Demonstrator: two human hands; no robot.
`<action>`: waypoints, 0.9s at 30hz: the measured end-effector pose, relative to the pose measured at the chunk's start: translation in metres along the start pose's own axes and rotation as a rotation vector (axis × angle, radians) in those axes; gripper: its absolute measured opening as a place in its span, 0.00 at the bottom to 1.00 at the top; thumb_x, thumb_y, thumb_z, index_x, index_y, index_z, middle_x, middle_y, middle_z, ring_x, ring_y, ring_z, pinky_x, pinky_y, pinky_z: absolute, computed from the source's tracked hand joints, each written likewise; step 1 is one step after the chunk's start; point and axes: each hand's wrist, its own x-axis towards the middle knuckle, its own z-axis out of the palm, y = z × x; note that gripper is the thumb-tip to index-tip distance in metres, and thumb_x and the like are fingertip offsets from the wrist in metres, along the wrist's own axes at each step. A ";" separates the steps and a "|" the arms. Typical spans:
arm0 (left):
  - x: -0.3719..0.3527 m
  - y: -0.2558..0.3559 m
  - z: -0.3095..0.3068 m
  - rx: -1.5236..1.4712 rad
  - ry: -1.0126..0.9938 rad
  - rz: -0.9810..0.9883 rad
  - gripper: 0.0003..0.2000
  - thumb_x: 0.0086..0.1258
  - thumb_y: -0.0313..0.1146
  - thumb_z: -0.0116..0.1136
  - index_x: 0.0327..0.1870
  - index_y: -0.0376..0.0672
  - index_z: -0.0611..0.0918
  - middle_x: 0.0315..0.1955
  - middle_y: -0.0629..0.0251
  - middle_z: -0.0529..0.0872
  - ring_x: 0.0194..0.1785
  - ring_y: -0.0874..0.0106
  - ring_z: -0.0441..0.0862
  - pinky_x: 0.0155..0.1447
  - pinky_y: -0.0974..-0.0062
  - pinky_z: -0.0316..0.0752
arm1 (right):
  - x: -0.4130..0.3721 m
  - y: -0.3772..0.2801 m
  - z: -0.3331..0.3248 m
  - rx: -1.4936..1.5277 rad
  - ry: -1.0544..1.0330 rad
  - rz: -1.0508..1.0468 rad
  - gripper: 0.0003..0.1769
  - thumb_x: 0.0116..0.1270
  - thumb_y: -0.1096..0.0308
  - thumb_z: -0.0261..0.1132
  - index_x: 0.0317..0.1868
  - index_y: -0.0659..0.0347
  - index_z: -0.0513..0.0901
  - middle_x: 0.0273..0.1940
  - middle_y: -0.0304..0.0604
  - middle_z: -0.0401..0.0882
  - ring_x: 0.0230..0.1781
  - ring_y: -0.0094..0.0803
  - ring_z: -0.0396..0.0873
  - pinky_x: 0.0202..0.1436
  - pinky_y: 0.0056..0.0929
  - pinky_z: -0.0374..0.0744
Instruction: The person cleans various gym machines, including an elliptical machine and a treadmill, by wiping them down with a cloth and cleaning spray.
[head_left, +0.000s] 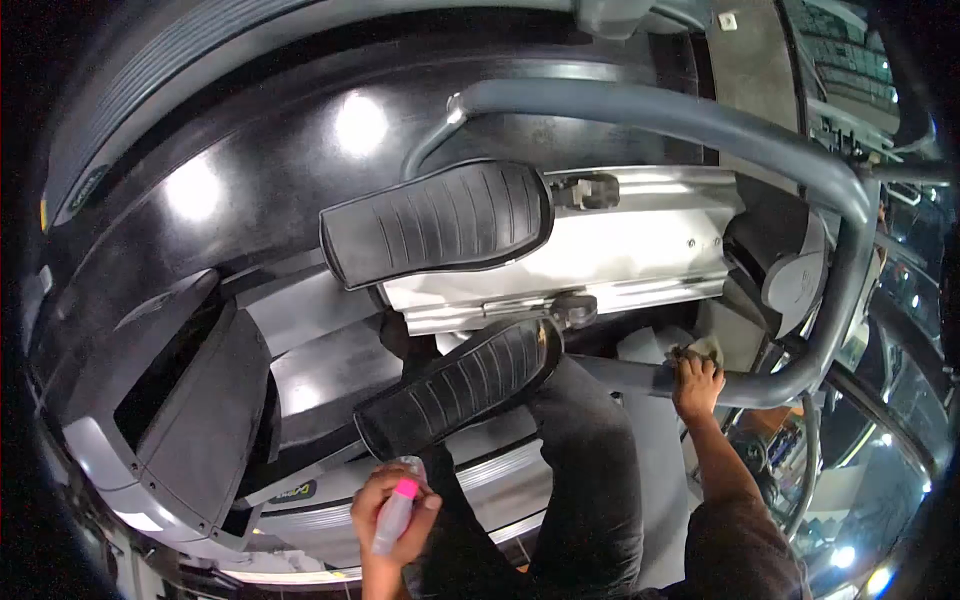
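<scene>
My left hand (pixel 385 505) is closed around a small translucent bottle (pixel 394 522) with a bright pink part near its top, just below the nearer black footplate (pixel 455 385) of an elliptical machine. My right hand (pixel 697 385) is closed on a pale, crumpled cloth (pixel 708 350), resting against the thick grey tubular rail (pixel 740 388). The cloth is partly hidden behind my fingers. A second ribbed footplate (pixel 440 222) lies farther off, alongside a shiny metal track (pixel 640 235).
The grey rail loops round the right side and across the far side. A large grey housing (pixel 190 420) stands at left. My dark-trousered legs (pixel 585 470) are beneath the nearer footplate. More machines and lights appear at the far right.
</scene>
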 end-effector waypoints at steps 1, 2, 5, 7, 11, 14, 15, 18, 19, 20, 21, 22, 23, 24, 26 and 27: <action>0.000 -0.003 -0.003 0.013 0.009 -0.033 0.13 0.54 0.21 0.71 0.39 0.39 0.80 0.30 0.62 0.85 0.35 0.68 0.83 0.50 0.68 0.76 | -0.003 0.003 0.012 -0.034 0.087 -0.058 0.26 0.60 0.63 0.62 0.61 0.53 0.78 0.60 0.41 0.75 0.62 0.46 0.71 0.66 0.58 0.67; 0.000 -0.005 -0.004 0.051 0.004 -0.013 0.14 0.54 0.20 0.71 0.39 0.39 0.80 0.31 0.62 0.85 0.36 0.68 0.83 0.49 0.69 0.77 | -0.005 0.009 0.022 -0.071 0.130 -0.140 0.26 0.59 0.63 0.60 0.60 0.55 0.79 0.59 0.42 0.75 0.60 0.45 0.71 0.66 0.58 0.66; -0.005 -0.011 -0.009 0.166 -0.018 0.026 0.14 0.53 0.18 0.70 0.40 0.37 0.80 0.33 0.60 0.84 0.38 0.69 0.82 0.46 0.71 0.78 | 0.000 0.009 0.032 -0.049 0.008 -0.098 0.26 0.59 0.60 0.61 0.60 0.55 0.78 0.59 0.42 0.75 0.63 0.46 0.69 0.68 0.58 0.64; -0.011 -0.009 0.002 0.156 0.028 -0.059 0.14 0.54 0.18 0.70 0.41 0.37 0.80 0.32 0.60 0.84 0.38 0.69 0.83 0.46 0.71 0.78 | 0.001 0.009 0.033 -0.051 0.061 -0.108 0.26 0.59 0.60 0.61 0.59 0.54 0.78 0.60 0.41 0.74 0.64 0.45 0.68 0.68 0.56 0.63; -0.014 -0.019 0.017 0.100 -0.027 0.055 0.15 0.55 0.19 0.72 0.42 0.38 0.80 0.31 0.62 0.85 0.38 0.70 0.84 0.50 0.68 0.77 | 0.004 -0.009 0.019 -0.018 0.062 -0.021 0.22 0.61 0.62 0.59 0.57 0.55 0.79 0.60 0.40 0.75 0.62 0.44 0.70 0.66 0.51 0.64; -0.021 -0.025 0.032 0.040 -0.048 0.101 0.16 0.55 0.20 0.73 0.42 0.40 0.79 0.29 0.63 0.86 0.37 0.69 0.84 0.56 0.62 0.75 | 0.013 -0.027 0.034 0.002 0.037 0.038 0.19 0.64 0.63 0.56 0.54 0.55 0.81 0.59 0.41 0.76 0.62 0.44 0.70 0.64 0.46 0.66; -0.024 -0.024 0.036 0.022 -0.044 0.066 0.16 0.55 0.20 0.73 0.42 0.40 0.79 0.29 0.63 0.86 0.38 0.69 0.84 0.56 0.63 0.75 | 0.015 -0.032 0.040 0.007 0.025 0.035 0.18 0.65 0.63 0.56 0.54 0.55 0.81 0.58 0.41 0.76 0.62 0.44 0.70 0.63 0.46 0.66; -0.035 -0.021 0.038 -0.027 -0.017 0.013 0.15 0.56 0.20 0.72 0.43 0.40 0.80 0.30 0.63 0.86 0.39 0.69 0.84 0.55 0.65 0.75 | 0.022 -0.052 0.043 0.010 -0.027 0.004 0.16 0.67 0.64 0.53 0.51 0.55 0.81 0.54 0.41 0.76 0.58 0.45 0.71 0.59 0.46 0.68; -0.039 -0.021 0.037 -0.014 -0.011 0.020 0.15 0.56 0.20 0.72 0.43 0.39 0.80 0.31 0.63 0.86 0.39 0.69 0.84 0.55 0.65 0.75 | 0.020 -0.056 0.056 0.010 0.050 -0.032 0.15 0.67 0.63 0.53 0.50 0.55 0.81 0.53 0.41 0.76 0.57 0.45 0.72 0.58 0.46 0.69; -0.043 -0.019 0.034 -0.001 -0.006 0.028 0.15 0.56 0.20 0.72 0.42 0.39 0.80 0.31 0.63 0.85 0.39 0.69 0.83 0.54 0.66 0.75 | 0.019 -0.063 0.069 0.010 0.128 -0.069 0.14 0.68 0.63 0.53 0.49 0.55 0.81 0.53 0.41 0.76 0.55 0.46 0.72 0.57 0.46 0.69; -0.046 -0.016 0.032 0.010 0.003 0.040 0.15 0.56 0.20 0.72 0.42 0.39 0.81 0.32 0.62 0.85 0.39 0.70 0.83 0.53 0.67 0.76 | 0.017 -0.066 0.076 0.009 0.212 -0.106 0.14 0.68 0.63 0.53 0.48 0.54 0.81 0.52 0.41 0.76 0.54 0.46 0.72 0.56 0.46 0.69; -0.054 -0.013 0.029 0.015 0.029 0.019 0.14 0.56 0.20 0.72 0.42 0.39 0.81 0.32 0.62 0.85 0.39 0.70 0.83 0.52 0.68 0.76 | 0.010 -0.076 0.075 0.068 0.216 -0.147 0.12 0.70 0.61 0.52 0.46 0.54 0.80 0.53 0.41 0.76 0.54 0.46 0.72 0.56 0.46 0.69; -0.062 -0.011 0.026 0.020 0.058 0.002 0.14 0.55 0.20 0.72 0.42 0.39 0.81 0.33 0.62 0.85 0.39 0.70 0.82 0.51 0.69 0.76 | 0.003 -0.087 0.087 0.025 0.315 -0.209 0.12 0.70 0.61 0.53 0.45 0.54 0.80 0.54 0.41 0.75 0.55 0.47 0.72 0.55 0.47 0.70; -0.072 -0.007 0.023 0.026 0.084 -0.018 0.14 0.55 0.20 0.72 0.41 0.39 0.81 0.33 0.62 0.84 0.39 0.70 0.82 0.50 0.70 0.77 | -0.003 -0.099 0.081 0.037 0.175 -0.229 0.13 0.71 0.61 0.52 0.47 0.54 0.80 0.55 0.41 0.74 0.56 0.47 0.72 0.56 0.47 0.70; -0.094 0.001 0.016 0.002 0.136 -0.048 0.14 0.55 0.20 0.72 0.41 0.39 0.81 0.33 0.62 0.84 0.39 0.70 0.82 0.49 0.70 0.77 | -0.017 -0.119 0.073 0.053 -0.015 -0.282 0.14 0.71 0.62 0.52 0.51 0.54 0.80 0.57 0.41 0.74 0.58 0.48 0.71 0.58 0.49 0.69; -0.105 0.005 0.012 -0.011 0.156 -0.064 0.14 0.55 0.20 0.72 0.41 0.39 0.81 0.33 0.62 0.84 0.39 0.70 0.82 0.48 0.71 0.77 | -0.024 -0.126 0.079 0.055 -0.067 -0.317 0.15 0.72 0.62 0.52 0.53 0.53 0.79 0.58 0.41 0.74 0.59 0.48 0.71 0.61 0.49 0.69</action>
